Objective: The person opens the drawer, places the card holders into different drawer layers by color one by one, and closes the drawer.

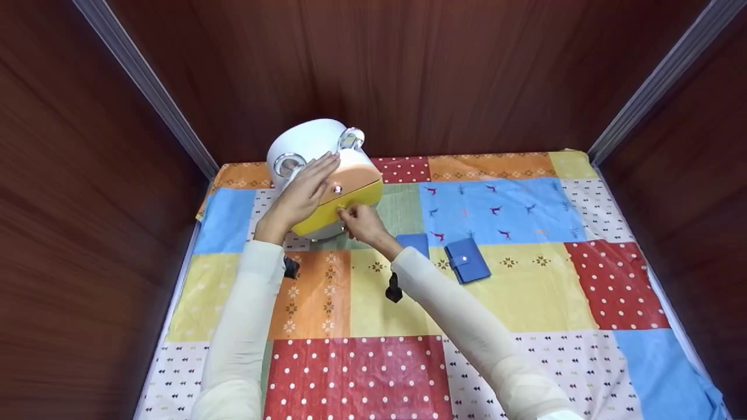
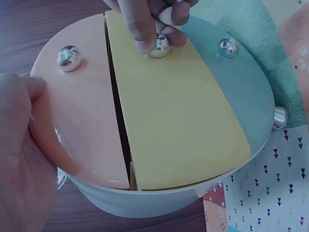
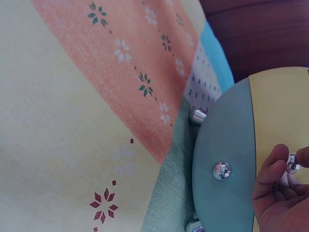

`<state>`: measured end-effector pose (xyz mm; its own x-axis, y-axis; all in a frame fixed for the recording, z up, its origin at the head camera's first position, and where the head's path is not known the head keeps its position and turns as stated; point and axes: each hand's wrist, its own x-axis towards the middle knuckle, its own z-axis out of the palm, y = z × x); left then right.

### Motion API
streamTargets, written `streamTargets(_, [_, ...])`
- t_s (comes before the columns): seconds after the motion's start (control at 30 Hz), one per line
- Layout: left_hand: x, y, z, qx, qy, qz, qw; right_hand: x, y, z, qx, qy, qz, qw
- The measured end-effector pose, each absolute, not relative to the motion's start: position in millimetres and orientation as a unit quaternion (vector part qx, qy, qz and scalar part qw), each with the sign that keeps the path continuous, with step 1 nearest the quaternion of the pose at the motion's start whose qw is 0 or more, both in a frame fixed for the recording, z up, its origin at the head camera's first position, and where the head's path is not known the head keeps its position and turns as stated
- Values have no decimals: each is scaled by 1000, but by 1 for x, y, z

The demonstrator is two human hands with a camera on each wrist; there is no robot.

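Observation:
A white rounded drawer box [image 1: 309,133] stands at the back left, with orange [image 2: 87,116], yellow [image 2: 174,116] and green [image 2: 248,92] drawer fronts, each with a silver knob. My right hand [image 1: 363,223] pinches the yellow drawer's knob [image 2: 160,47] between thumb and fingers. That front sits slightly proud, a dark gap showing beside the orange one. With fingers extended, my left hand [image 1: 303,189] rests against the box's upper left side, its thumb at the orange front's edge in the left wrist view. Nothing of the drawer's inside shows.
A blue snap wallet [image 1: 468,260] lies right of my right forearm, beside another flat blue item [image 1: 414,242] partly behind the sleeve. Patchwork cloth [image 1: 362,373] covers the table. Brown wood panels [image 1: 397,76] enclose the back and sides. Two round silver pieces [image 1: 351,139] top the box.

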<state>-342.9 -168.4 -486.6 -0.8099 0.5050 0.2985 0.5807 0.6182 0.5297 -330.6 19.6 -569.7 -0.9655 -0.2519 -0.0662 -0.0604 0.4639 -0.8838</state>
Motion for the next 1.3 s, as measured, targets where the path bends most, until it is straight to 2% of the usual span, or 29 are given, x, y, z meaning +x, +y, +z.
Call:
streamTargets(0.73, [-341, -167, -489, -290, -903, -308, 73, -335, 24, -573, -89, 822, -556, 85])
streamTargets(0.93, [-341, -167, -490, -293, -903, -306, 75, -338, 32, -580, -57, 831, -549, 73])
streamTargets(1.3, [-340, -166, -489, -293, -902, -308, 75, -341, 34, -603, -21, 866, -487, 108])
